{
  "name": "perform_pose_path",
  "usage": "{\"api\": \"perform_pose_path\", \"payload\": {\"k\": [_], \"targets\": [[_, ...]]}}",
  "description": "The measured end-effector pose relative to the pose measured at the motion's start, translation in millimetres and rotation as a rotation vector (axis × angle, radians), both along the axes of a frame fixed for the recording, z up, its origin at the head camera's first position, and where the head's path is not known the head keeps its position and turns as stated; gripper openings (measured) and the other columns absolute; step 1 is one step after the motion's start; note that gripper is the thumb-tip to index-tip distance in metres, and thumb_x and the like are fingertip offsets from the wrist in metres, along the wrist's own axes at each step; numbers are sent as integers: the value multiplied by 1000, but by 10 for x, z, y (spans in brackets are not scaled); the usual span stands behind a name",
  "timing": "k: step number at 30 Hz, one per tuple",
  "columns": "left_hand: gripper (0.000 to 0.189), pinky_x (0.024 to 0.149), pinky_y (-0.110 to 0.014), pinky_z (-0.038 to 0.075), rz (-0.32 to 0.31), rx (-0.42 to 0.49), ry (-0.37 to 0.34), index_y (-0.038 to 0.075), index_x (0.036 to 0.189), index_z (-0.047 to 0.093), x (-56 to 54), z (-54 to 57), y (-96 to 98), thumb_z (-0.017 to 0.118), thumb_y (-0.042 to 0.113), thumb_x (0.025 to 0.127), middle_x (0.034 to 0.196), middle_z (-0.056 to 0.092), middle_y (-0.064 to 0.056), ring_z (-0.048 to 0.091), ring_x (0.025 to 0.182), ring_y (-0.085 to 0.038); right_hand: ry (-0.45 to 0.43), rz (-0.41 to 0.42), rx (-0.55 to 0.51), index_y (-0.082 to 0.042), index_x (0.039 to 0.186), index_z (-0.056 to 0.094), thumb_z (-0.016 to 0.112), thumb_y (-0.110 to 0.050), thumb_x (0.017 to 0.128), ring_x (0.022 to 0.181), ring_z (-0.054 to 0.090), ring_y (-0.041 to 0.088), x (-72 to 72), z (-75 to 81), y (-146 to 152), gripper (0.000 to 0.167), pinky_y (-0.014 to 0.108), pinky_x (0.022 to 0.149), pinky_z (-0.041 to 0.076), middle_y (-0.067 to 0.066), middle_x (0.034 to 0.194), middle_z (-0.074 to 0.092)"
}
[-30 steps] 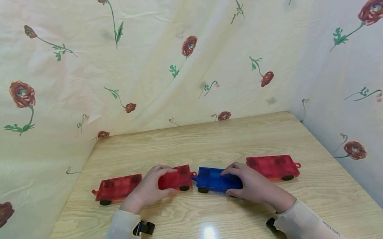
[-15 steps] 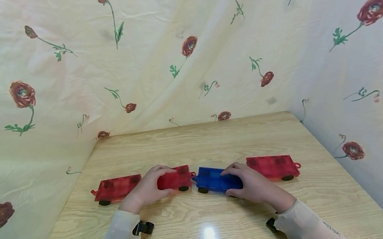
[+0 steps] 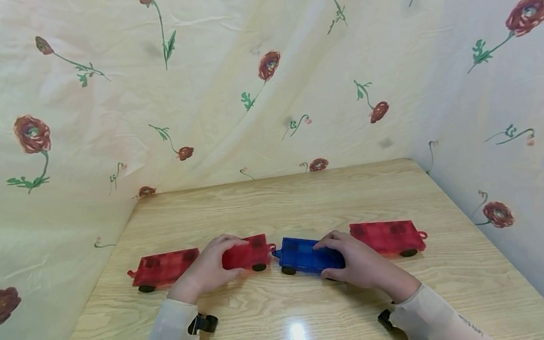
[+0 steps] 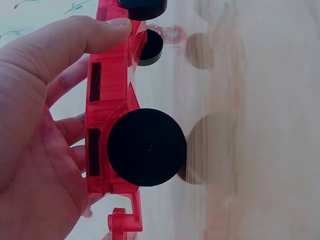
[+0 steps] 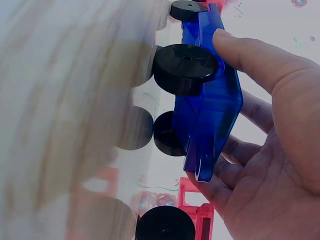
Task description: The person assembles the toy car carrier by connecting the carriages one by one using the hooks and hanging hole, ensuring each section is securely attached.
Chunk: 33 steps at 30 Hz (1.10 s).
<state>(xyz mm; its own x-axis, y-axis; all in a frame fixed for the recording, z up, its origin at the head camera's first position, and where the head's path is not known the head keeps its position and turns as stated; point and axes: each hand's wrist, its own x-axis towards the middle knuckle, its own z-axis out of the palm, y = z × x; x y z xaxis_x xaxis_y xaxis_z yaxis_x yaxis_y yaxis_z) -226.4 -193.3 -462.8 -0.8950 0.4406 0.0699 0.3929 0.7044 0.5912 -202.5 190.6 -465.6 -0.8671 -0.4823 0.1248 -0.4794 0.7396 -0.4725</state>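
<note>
My left hand grips a translucent red toy train car across its top, thumb on the near side. In the left wrist view, black wheels and an end hook show on that car. A blue train car stands just to its right, and my right hand holds it between thumb and fingers. The hooks of these two cars are close together; whether they touch I cannot tell. In the right wrist view the blue car's free coupling points out past the fingers.
Another red car stands left of my left hand, its joined end hidden. One more red car stands behind and right of my right hand. All are on a wood-grain table with a flowered curtain around it.
My left hand and the red car in it have slid slightly left, and the leftmost red car has shifted left too. The right hand, blue car and rightmost red car stay put.
</note>
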Motion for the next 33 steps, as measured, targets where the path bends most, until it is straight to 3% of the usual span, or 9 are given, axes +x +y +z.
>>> {"api": "perform_pose_path", "payload": {"k": [15, 23, 33], "targets": [[60, 107, -51, 49, -43, -31, 5, 25, 143, 65, 1, 2, -22, 88, 25, 88, 144, 53, 5, 44, 140, -27, -3, 4, -19, -29, 133, 70, 87, -40, 88, 123, 59, 25, 13, 11, 4, 49, 51, 102, 53, -1, 134, 59], [60, 114, -73, 30, -20, -24, -42, 32, 142, 64, -22, -1, -127, 88, 27, 88, 150, 51, 3, 18, 154, -51, 7, 23, -44, -24, 130, 73, 90, -37, 85, 118, 58, 20, 13, 4, 2, 49, 47, 101, 53, -5, 128, 56], [61, 114, -73, 29, -8, -18, -81, 31, 143, 64, -12, 11, -159, 88, 25, 88, 154, 50, 0, 13, 156, -49, 11, 37, -49, -25, 129, 73, 90, -38, 85, 120, 56, 20, -6, -21, 18, 49, 48, 100, 53, -7, 130, 58]]}}
